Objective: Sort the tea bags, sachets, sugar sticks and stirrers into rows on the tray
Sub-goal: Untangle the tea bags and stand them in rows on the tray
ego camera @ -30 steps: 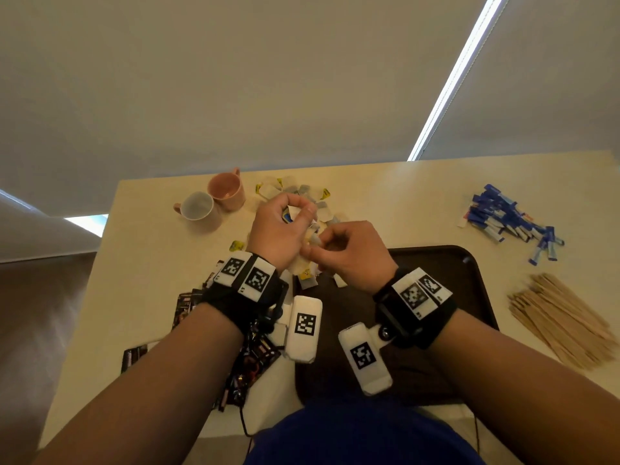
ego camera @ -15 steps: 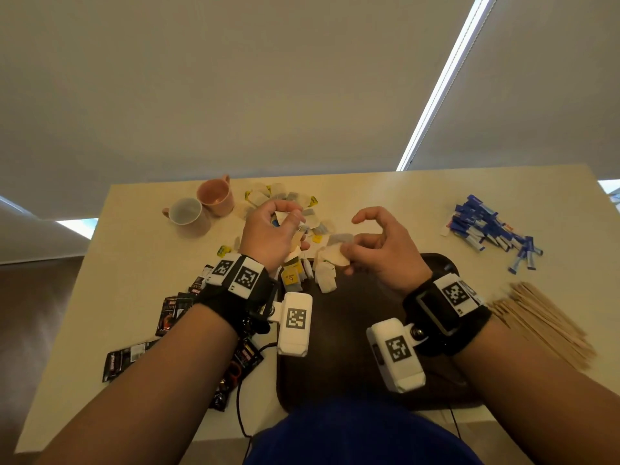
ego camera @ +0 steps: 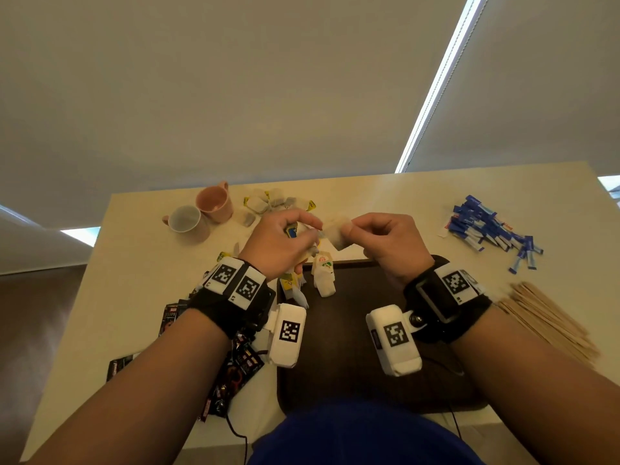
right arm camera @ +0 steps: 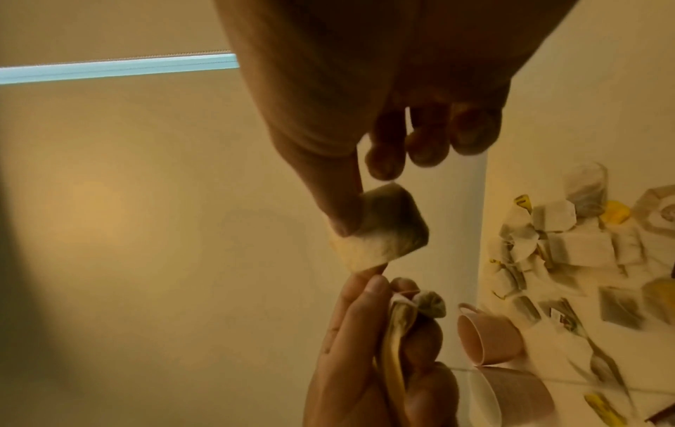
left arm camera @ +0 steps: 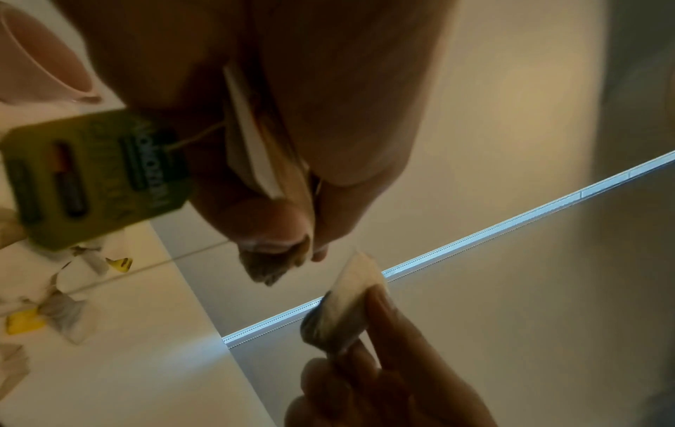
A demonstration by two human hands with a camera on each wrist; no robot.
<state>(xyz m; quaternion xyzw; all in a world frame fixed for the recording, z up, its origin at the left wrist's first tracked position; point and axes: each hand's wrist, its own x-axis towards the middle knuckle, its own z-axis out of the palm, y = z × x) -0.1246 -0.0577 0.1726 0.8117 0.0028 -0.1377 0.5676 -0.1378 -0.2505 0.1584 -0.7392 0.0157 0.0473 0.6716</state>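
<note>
Right hand (ego camera: 385, 243) raised above the far edge of the tray (ego camera: 352, 347), thumb and forefinger pinching a single tea bag (ego camera: 337, 234) by its corner; other fingers curled loosely under. Right wrist view shows that bag (right arm camera: 383, 228) hanging free from the pinch.

Left hand (ego camera: 278, 246) level with it, just beside, fingers curled round a bunch of tea bags (left arm camera: 263, 138), clamped between thumb and fingers. A green paper tag (left arm camera: 95, 179) dangles from the bunch on a string. More bags (ego camera: 322, 276) hang below this hand over the tray's far-left corner.

Tray dark brown, on the table (ego camera: 134, 263) straight before the person. Beyond the tray: loose heap of tea bags (ego camera: 271, 204), with a pink cup (ego camera: 214, 201) and a white cup (ego camera: 188, 223) to its left. Left of the tray: dark sachets (ego camera: 235, 370). Right of the tray: wooden stirrers (ego camera: 550, 320); farther back on that side, blue sugar sticks (ego camera: 489, 229).
</note>
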